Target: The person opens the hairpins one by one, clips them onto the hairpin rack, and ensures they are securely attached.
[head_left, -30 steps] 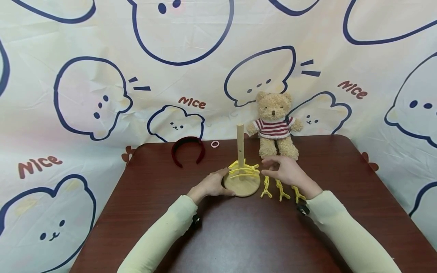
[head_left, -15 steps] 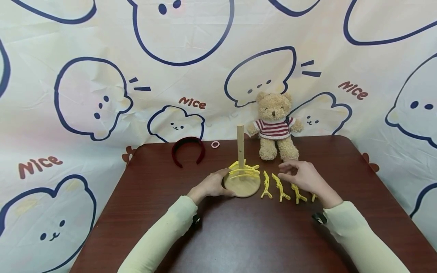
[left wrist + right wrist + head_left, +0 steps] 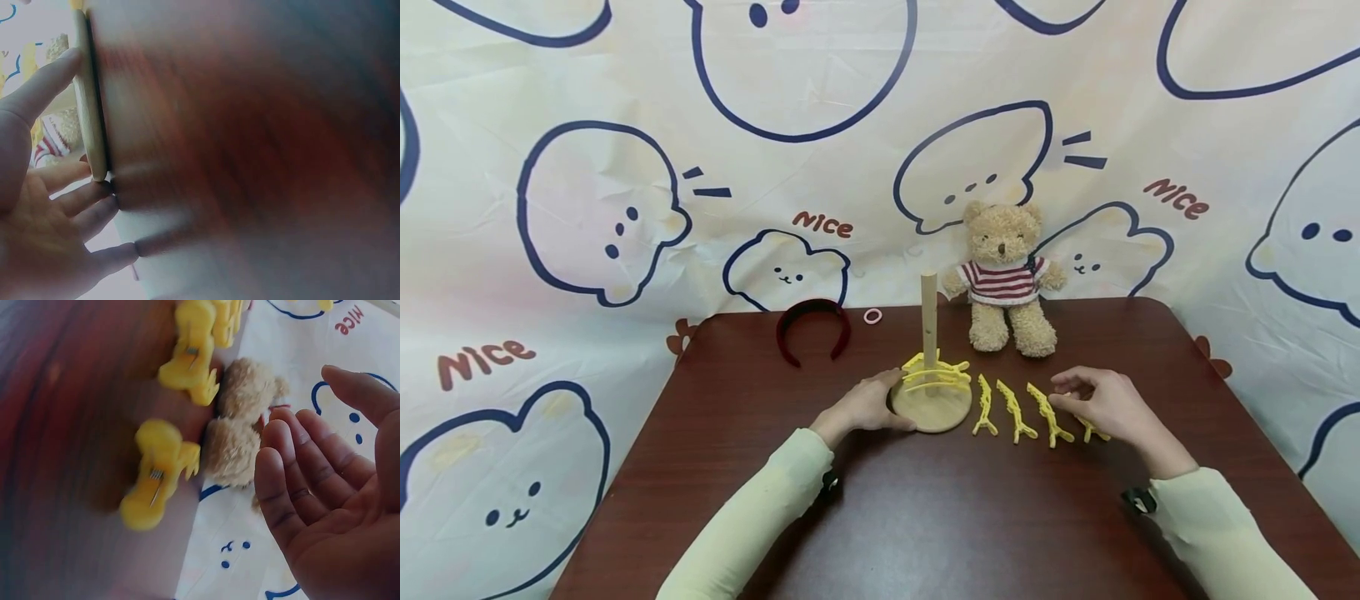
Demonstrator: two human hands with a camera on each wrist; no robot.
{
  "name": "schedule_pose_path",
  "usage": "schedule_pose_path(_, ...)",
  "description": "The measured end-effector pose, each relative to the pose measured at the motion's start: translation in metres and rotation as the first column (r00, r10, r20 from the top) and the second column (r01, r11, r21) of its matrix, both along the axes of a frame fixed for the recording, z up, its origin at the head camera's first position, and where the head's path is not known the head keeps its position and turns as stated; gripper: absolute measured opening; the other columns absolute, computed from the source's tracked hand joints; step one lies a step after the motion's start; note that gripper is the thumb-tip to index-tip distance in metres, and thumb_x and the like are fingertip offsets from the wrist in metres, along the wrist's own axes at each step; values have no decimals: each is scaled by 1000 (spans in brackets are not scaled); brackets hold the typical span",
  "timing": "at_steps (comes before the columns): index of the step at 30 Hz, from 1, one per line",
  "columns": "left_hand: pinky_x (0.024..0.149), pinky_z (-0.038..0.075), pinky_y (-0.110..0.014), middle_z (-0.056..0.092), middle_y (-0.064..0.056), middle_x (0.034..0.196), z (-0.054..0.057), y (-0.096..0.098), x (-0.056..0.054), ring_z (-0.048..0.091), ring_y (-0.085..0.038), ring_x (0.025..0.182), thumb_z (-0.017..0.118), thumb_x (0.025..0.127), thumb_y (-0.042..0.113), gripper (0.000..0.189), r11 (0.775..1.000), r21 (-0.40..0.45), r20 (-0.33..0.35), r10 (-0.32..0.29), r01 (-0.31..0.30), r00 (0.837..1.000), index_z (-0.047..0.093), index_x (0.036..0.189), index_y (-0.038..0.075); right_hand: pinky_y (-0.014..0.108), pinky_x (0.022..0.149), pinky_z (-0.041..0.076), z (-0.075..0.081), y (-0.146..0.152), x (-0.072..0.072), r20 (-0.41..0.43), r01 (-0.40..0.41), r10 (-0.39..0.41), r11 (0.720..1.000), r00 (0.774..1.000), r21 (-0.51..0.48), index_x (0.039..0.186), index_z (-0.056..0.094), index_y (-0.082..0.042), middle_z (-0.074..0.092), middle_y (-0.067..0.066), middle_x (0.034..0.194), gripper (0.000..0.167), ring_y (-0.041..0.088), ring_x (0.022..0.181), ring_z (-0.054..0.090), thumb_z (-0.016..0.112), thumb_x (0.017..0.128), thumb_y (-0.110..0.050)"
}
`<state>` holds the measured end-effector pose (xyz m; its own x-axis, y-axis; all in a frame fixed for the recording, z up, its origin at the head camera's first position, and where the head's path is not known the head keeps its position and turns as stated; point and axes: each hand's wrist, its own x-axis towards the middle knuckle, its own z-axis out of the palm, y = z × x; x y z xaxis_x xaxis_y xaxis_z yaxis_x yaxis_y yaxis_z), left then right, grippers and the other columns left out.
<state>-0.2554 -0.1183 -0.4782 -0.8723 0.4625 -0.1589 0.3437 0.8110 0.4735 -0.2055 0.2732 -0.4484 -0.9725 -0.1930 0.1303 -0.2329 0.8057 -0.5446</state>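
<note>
My left hand [image 3: 867,402] holds the left rim of a round wooden base [image 3: 932,414], from which a wooden post [image 3: 929,317] rises. In the left wrist view the thumb and index finger span the edge of that base [image 3: 90,112]. Yellow curved pieces [image 3: 936,377] lie around the post's foot. To the right, several yellow hair clips [image 3: 1015,412] are laid in a row. My right hand [image 3: 1108,402], fingers loosely bent with nothing in them, hovers over the row's right end, partly covering the last clip [image 3: 1095,431]. Springs show on a clip [image 3: 156,478] in the right wrist view.
A teddy bear [image 3: 1003,279] in a striped shirt sits at the table's back, behind the clips. At the back left lie a dark red headband [image 3: 812,308] and a small pale ring [image 3: 872,317]. A printed cloth [image 3: 820,192] hangs behind the brown table [image 3: 917,517].
My right hand has moved right and nearer along the row, away from the wooden base, uncovering more of the hair clips. The left hand stays at the base.
</note>
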Motion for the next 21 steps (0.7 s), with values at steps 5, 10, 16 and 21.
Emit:
schedule_pose_path(5,119,33,-50,36,-11,161,-1,0,0,37,-32,147,84,76,50,99,1000,2,0,-1,1,1000,37,155,14,24,63,49,-5,13,6,20,20,-20,1000,1000,18,109,75,-11,75,-2,92,35,9,78,62,76,88,-38)
schedule_pose_path(10,119,32,-51,36,-12,161,-1,0,0,36,-32,148,83,76,50,98,1000,-1,-3,-11,11,1000,36,155,13,24,62,48,-12,24,11,49,43,-44,998,998,36,106,75,-11,73,-2,89,35,9,77,61,77,87,-40)
schedule_pose_path(16,119,32,-52,36,-11,161,-1,0,-1,37,-32,147,83,76,51,99,1000,-6,4,-8,8,1000,37,155,13,23,59,48,-19,36,18,102,66,-71,996,992,53,106,74,-12,72,-1,89,39,7,71,60,78,85,-44)
schedule_pose_path(21,119,33,-52,36,-12,161,2,0,0,38,-33,147,83,76,50,98,1000,-10,4,-6,6,1000,37,154,13,27,63,47,-21,42,22,129,73,-83,994,988,86,106,74,-12,72,-1,90,42,9,75,61,79,82,-47)
